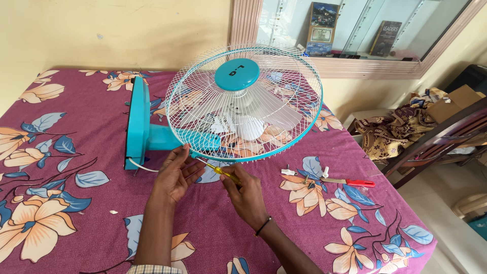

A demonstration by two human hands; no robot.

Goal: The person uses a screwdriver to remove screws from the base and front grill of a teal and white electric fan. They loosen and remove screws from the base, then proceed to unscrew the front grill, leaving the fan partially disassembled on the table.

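A teal table fan lies on its side on a bed with a maroon floral sheet. Its white wire guard with a teal rim faces up and towards me. My left hand rests at the lower rim of the guard, fingers touching it. My right hand grips a yellow-handled screwdriver, whose tip points at the rim beside my left fingers.
A red-handled screwdriver and small white parts lie on the sheet to the right. A dark wooden chair with heaped cloth stands beyond the bed's right edge. A glass-fronted shelf holding books is at the back wall.
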